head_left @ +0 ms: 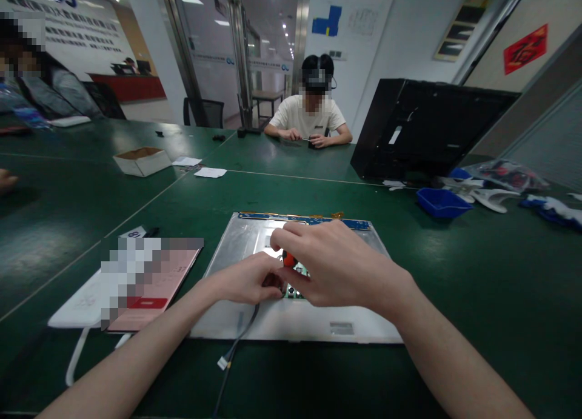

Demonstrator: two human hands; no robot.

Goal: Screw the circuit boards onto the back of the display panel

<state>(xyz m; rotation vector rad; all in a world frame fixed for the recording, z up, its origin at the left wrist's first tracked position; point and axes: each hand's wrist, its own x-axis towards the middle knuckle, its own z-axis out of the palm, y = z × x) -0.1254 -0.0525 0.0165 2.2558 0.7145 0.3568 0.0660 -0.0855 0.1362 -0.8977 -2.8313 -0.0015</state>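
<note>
Possibly the right fingers [295, 279], closed around the screwdriver [288, 259], could slip and scratch the board [295, 290] on the panel [364, 322], left fingers [275, 293] bent beside it, their grip unclear.

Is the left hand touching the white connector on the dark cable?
Apart. The head view shows the left hand over the flat panel and the white connector beyond its near edge, with panel and tabletop visible between.

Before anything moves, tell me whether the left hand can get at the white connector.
Probably yes: the left hand is at the circuit board, and the white connector shows nearby with nothing covering it.
</note>
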